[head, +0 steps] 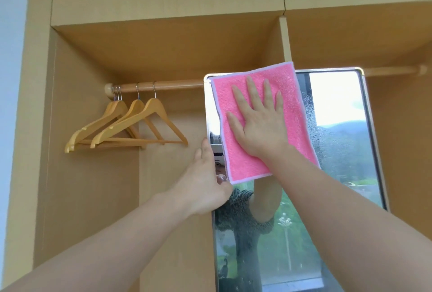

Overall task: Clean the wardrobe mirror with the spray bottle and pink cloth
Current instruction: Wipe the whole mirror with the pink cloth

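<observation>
Wardrobe [163, 53]: open, light wood, two compartments split by an upright panel.

Rail [163, 86]: wooden, runs across the left compartment and passes behind the mirror's top left corner.

Hangers [138, 126]: wooden, with metal hooks, hung in a bunch at the left end of the rail; exact count unclear where they overlap.

Mirror [339, 142]: tall, with rounded corners and a thin metal frame, standing in front of the upright panel. The glass reflects a bright window, green hills and trees, and part of the person. A speckled, misted band shows on the glass just right of the cloth.

Pink cloth [292, 109]: rectangular, with a pale lilac border, spread flat against the upper left part of the mirror. Its top edge rises slightly above the frame.

Right hand [259, 123]: palm flat on the middle of the cloth, fingers spread and pointing up, pressing it to the glass.

Left hand [205, 182]: wrapped around the mirror's left edge, below and left of the cloth, with the thumb in front on the glass.
</observation>
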Available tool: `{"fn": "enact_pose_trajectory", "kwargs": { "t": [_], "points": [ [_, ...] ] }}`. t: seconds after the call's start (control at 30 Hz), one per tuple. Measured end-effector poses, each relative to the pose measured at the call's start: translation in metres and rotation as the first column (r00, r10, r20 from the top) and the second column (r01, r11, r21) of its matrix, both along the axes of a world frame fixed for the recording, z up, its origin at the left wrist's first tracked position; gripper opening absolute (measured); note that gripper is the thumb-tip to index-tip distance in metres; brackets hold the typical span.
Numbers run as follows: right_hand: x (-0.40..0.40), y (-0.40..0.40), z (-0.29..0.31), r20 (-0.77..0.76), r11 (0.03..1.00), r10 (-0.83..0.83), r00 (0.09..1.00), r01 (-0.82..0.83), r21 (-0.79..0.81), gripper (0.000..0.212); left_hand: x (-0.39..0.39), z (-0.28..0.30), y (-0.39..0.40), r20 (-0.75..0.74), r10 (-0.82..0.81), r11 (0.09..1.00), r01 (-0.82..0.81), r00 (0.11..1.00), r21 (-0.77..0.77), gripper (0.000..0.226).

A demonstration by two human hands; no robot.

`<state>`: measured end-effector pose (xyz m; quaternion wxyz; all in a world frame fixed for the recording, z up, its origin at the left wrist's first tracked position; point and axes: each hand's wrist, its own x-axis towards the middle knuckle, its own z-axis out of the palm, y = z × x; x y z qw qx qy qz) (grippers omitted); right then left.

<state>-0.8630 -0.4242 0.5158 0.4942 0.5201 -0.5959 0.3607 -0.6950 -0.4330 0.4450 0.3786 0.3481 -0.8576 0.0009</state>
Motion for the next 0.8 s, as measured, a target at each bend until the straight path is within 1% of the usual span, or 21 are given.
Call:
{"fn": "enact_pose_trajectory", "kwargs": {
  "t": [0.1, 0.17, 0.3, 0.43, 0.53, 0.63, 0.7, 0.8],
  "points": [
    [-0.027, 0.006, -0.002, 0.038, 1.0, -0.003, 0.999, 0.003, 0.005, 0.063, -0.003, -0.001, -0.003, -0.012, 0.032, 0.999, -0.032, 0.999, -0.007, 0.082],
    [-0.046, 0.011, -0.004, 0.073, 1.0, -0.008, 0.997, 0.007, 0.003, 0.063, -0.005, -0.002, -0.006, -0.03, 0.042, 0.999, -0.041, 0.999, 0.018, 0.073],
    [-0.075, 0.017, -0.007, 0.109, 1.0, -0.026, 0.994, 0.027, -0.002, 0.063, -0.006, -0.003, -0.005, -0.025, 0.038, 0.999, -0.037, 0.999, 0.036, 0.083],
    [-0.097, 0.023, -0.006, 0.14, 1.0, -0.014, 0.99, 0.017, -0.023, 0.063, -0.006, 0.0, 0.003, -0.032, 0.038, 0.998, -0.036, 0.999, 0.054, 0.081],
    [-0.12, 0.029, -0.005, 0.167, 0.999, -0.018, 0.986, 0.023, -0.031, 0.064, -0.005, 0.0, 0.011, 0.006, 0.065, 0.996, -0.065, 0.998, 0.064, 0.09],
    [-0.14, 0.034, -0.008, 0.217, 0.998, -0.032, 0.976, 0.043, -0.046, 0.065, -0.001, -0.002, 0.012, 0.036, 0.081, 0.995, -0.083, 0.996, 0.059, 0.09],
    [-0.15, 0.037, -0.012, 0.26, 0.997, -0.038, 0.965, 0.055, -0.059, 0.066, 0.001, -0.007, 0.013, 0.078, 0.102, 0.994, -0.105, 0.992, 0.036, 0.088],
    [-0.159, 0.042, -0.024, 0.32, 0.996, -0.023, 0.947, 0.052, -0.079, 0.066, 0.005, -0.02, 0.019, 0.173, 0.2, 0.98, -0.193, 0.964, -0.057, 0.087]
  ]
}}
